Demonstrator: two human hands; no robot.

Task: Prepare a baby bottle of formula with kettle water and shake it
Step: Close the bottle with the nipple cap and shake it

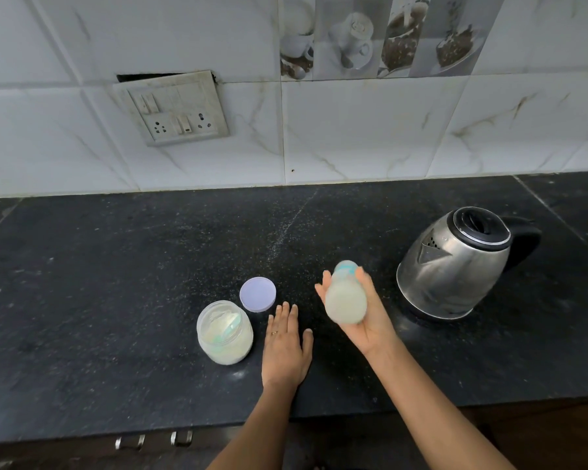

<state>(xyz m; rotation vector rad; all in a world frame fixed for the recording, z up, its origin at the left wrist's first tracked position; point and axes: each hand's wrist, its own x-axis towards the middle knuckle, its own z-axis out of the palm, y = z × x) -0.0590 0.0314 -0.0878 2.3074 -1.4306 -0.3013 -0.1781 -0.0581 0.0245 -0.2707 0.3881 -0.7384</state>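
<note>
My right hand (370, 325) grips a baby bottle (346, 295) above the counter; the bottle is blurred, filled with milky white liquid, its teal cap pointing away from me. My left hand (286, 344) lies flat, palm down, on the black counter (116, 283), fingers together, a ring on one finger, holding nothing. Just left of it stands an open clear jar of white formula powder (224, 332) with a scoop inside. The jar's lilac lid (257, 294) lies flat behind it. A steel kettle (455, 262) with a black lid and handle stands to the right of the bottle.
A tiled wall rises behind the counter, with a switch and socket plate (175, 108) at left. Cabinet handles (153, 440) show below the counter's front edge.
</note>
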